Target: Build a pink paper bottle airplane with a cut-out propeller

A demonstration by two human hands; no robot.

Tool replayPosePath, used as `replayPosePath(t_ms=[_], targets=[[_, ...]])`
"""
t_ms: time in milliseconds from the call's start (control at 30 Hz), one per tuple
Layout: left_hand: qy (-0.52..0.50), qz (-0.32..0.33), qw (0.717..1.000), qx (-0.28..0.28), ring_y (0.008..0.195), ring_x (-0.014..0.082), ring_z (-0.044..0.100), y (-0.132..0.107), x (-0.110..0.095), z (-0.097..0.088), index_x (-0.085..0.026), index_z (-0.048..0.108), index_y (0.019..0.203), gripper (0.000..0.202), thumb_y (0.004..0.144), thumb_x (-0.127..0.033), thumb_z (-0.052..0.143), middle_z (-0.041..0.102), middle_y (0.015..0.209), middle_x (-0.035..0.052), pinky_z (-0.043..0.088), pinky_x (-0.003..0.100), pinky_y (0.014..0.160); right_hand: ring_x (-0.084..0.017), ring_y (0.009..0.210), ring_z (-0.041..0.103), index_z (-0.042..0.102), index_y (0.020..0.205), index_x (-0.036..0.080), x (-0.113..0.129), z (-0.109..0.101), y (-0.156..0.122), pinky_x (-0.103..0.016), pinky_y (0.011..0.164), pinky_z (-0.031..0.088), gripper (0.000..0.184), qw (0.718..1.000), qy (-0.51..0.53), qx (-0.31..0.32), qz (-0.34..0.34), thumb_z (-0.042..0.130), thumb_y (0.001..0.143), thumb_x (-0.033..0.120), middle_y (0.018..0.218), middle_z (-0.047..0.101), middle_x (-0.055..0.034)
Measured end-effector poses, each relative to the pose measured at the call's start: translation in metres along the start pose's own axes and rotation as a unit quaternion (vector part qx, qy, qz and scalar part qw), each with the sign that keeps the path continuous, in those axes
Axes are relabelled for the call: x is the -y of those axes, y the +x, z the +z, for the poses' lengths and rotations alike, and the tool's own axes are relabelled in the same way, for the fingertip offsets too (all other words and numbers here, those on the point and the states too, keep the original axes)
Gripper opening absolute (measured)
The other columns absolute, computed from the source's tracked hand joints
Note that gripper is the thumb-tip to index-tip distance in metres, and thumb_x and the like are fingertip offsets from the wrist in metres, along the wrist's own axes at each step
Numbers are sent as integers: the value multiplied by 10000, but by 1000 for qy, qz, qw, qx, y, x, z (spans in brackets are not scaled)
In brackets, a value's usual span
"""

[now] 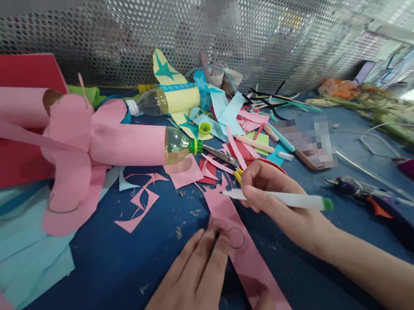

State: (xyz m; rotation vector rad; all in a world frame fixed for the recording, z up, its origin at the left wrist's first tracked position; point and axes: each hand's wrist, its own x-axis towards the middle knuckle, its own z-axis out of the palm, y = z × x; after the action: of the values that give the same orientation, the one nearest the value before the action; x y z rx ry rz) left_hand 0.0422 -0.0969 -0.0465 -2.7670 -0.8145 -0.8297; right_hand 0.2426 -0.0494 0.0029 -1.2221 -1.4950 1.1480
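Observation:
My right hand (275, 202) is closed round a white marker (294, 200) with a green end, its tip hovering over the top of a pink paper strip (244, 257). My left hand (203, 289) lies with fingers stretched flat, pressing that strip onto the blue table (130, 268); the thumb rests on the strip's lower part. A small drawn circle (236, 237) shows on the strip just past my left fingertips.
A plastic bottle wrapped in pink paper (120, 144) lies at the left, a yellow-wrapped bottle (172, 100) behind it. Scissors (222, 157) and paper scraps (242, 129) litter the middle. A phone (308, 148) and a glue gun (376, 205) lie at the right. Perforated metal wall (288, 20) stands behind.

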Motion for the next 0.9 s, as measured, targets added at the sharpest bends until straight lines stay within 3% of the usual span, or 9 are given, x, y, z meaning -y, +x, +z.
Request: replayPosePath(t_ms=[200, 400, 533, 700, 900], targets=[[-9, 23, 1000, 4, 1238, 263, 479, -5, 1, 2, -264, 559, 1257, 374, 885, -276, 520, 632, 1219, 75, 435, 340, 994, -110, 530, 415, 415, 679, 226, -3, -4, 1, -240, 504, 338, 229, 998, 8, 38, 44, 568, 847, 259, 564, 413, 69], [-10, 26, 1000, -3, 1168, 253, 524, -3, 1, 4, -240, 600, 1154, 298, 860, -234, 550, 657, 1156, 65, 430, 326, 981, -89, 496, 284, 343, 625, 231, -4, -3, 1, -226, 456, 252, 284, 994, -41, 86, 53, 573, 792, 215, 560, 341, 82], [-14, 43, 999, -6, 1067, 229, 578, 4, 1, 0, -212, 633, 1082, 242, 888, -184, 492, 695, 1065, 52, 444, 318, 941, -89, 498, 272, 332, 605, 230, -3, -1, 1, -226, 455, 247, 281, 992, -51, 89, 67, 568, 759, 216, 560, 332, 80], [-18, 21, 1000, -12, 1015, 197, 601, 10, 0, -3, -197, 652, 990, 342, 935, -98, 329, 722, 1011, 25, 415, 291, 935, -91, 505, 303, 356, 614, 227, -2, 1, 1, -229, 472, 270, 254, 991, -30, 101, 83, 567, 752, 201, 563, 369, 74], [-2, 50, 998, -38, 915, 197, 623, 13, -2, -6, -195, 653, 961, 390, 935, -68, 285, 736, 916, 5, 419, 303, 874, -83, 494, 287, 359, 598, 225, -1, 1, 1, -223, 461, 252, 241, 991, -21, 106, 83, 553, 725, 159, 556, 366, 81]])
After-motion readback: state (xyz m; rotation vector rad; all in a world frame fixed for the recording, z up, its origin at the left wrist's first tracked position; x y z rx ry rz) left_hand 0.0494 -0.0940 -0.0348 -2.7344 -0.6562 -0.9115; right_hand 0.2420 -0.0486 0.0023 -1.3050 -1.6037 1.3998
